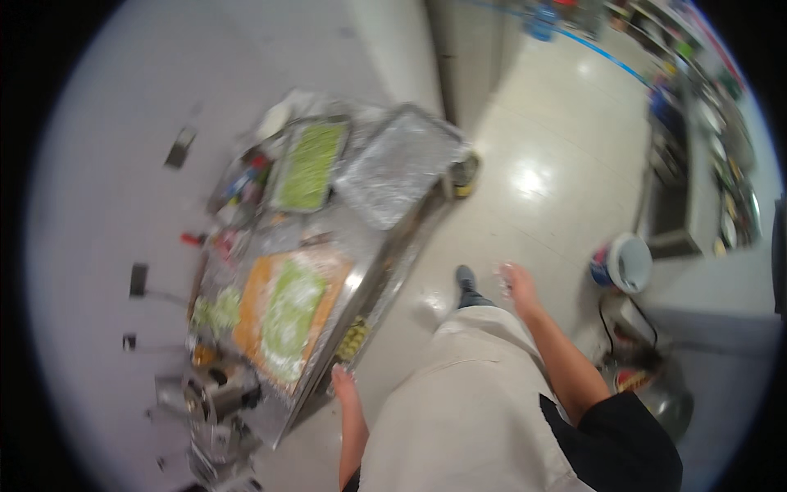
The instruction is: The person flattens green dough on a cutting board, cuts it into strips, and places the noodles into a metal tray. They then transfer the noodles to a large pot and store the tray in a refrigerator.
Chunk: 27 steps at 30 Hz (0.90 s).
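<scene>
My left hand point(343, 382) hangs beside the front edge of a steel table point(363, 243). Blur hides its fingers. My right hand point(518, 288) is out over the floor, away from the table. Something clear, perhaps plastic film or a glove, shows at its fingertips; I cannot tell whether it grips anything. On the table nearest my left hand, a flattened green dough sheet point(292, 313), dusted with white powder, lies on an orange-brown board point(249, 313). Crumpled pale green pieces point(218, 310) sit beside the board. Small yellow-green pieces point(352, 340) show below the table's front edge.
Farther along the table stand a tray with a green layer point(310, 166) and a film-covered metal tray point(403, 166). A steel machine point(221, 387) is at the near end. Across the tiled floor point(535, 215) are a white bucket point(633, 264) and a steel counter point(698, 209).
</scene>
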Tool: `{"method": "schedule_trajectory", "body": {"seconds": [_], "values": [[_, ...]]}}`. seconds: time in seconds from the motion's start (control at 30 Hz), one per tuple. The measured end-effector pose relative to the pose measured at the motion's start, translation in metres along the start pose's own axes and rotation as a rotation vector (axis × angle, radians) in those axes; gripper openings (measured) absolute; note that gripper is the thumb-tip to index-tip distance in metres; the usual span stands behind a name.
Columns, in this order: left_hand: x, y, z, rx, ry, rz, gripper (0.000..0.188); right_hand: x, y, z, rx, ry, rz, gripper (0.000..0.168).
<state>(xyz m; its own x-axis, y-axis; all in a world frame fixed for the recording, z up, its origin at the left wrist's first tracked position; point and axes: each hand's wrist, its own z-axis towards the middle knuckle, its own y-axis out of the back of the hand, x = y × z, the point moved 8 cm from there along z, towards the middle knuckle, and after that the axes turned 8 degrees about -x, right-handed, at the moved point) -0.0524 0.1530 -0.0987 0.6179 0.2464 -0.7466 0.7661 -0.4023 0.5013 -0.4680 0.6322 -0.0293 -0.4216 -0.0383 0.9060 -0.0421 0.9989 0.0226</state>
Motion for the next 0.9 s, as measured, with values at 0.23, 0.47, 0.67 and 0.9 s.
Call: {"method": "schedule_trajectory", "body": {"seconds": [0.23,0.47,0.67,0.9], "values": [[-0.028,-0.003,0.011,-0.148,-0.086,0.067,0.055,0.045,-0.194,0.070,0.351,-0.249,-0.060,0.030],[-0.134,-0.013,0.049,-0.129,-0.202,0.105,0.039,0.066,-0.415,0.056,0.838,0.208,-0.589,0.022],[-0.211,0.022,0.159,-0.333,-0.640,0.224,0.035,0.030,-0.542,0.021,0.740,0.545,-0.841,0.032],[-0.261,-0.008,0.218,-0.125,-0.900,0.549,0.040,-0.007,-0.582,-0.014,0.641,0.752,-0.922,0.029]]}}
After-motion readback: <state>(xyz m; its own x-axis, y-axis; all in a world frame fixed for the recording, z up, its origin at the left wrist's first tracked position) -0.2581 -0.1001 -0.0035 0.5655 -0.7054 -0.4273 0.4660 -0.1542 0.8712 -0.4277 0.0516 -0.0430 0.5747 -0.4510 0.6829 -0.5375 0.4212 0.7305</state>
